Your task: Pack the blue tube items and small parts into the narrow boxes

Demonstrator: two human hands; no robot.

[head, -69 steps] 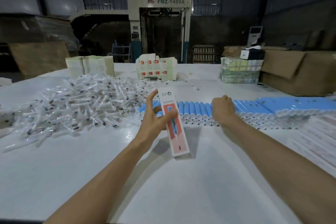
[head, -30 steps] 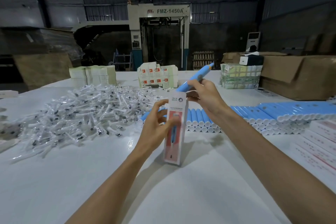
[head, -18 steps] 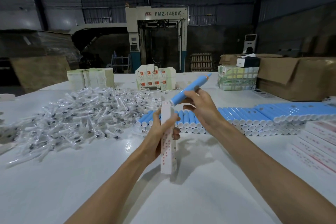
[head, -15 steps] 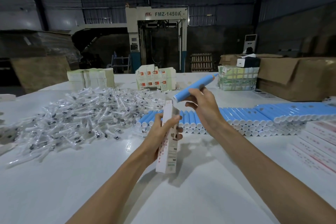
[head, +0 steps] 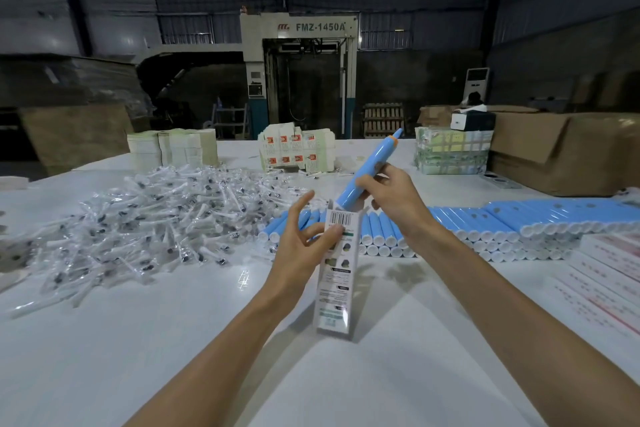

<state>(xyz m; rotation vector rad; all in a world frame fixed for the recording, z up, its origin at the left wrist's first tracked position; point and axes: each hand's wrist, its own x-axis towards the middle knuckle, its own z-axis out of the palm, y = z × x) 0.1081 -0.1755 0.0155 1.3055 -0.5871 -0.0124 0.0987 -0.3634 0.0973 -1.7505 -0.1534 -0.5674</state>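
First tube just entering its box, nearly everything left to pack.

The blue tube (head: 363,173) is tilted with its lower end in the open mouth of the narrow box (head: 337,270). My right hand (head: 391,198) curls round its middle, and my left hand (head: 304,239) pinches the box upright on the table (head: 242,357). I judge that no small part has gone in yet. The row of tubes (head: 485,222) and the heap of bagged parts (head: 156,218) wait.

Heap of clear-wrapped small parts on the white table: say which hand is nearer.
Left. The left hand holds the narrow white cardboard box just right of the clear-wrapped parts heap; the right hand grips the blue plastic tube farther right, beyond that box.
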